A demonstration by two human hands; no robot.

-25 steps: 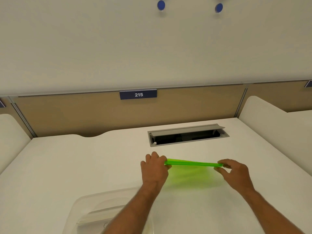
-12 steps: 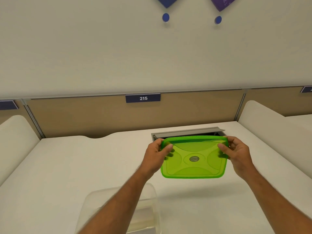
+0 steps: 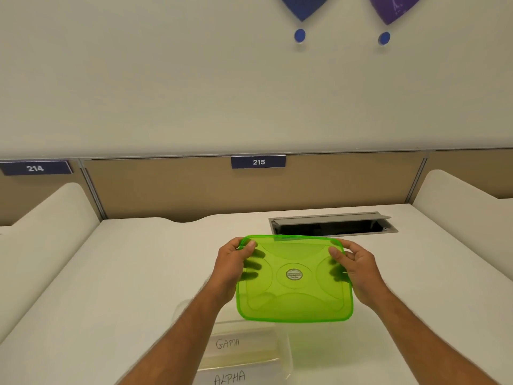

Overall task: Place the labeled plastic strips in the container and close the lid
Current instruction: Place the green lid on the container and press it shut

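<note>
Both hands, left hand (image 3: 231, 266) and right hand (image 3: 358, 269), hold the green lid (image 3: 294, 279) above the clear container (image 3: 286, 354) near the desk's (image 3: 111, 273) front edge. If crooked, it won't snap shut.

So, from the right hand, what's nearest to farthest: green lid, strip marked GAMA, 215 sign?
1. Green lid: held in the right hand, at its right edge.
2. GAMA strip: below and left, in the clear container.
3. 215 sign: on the back panel.
</note>
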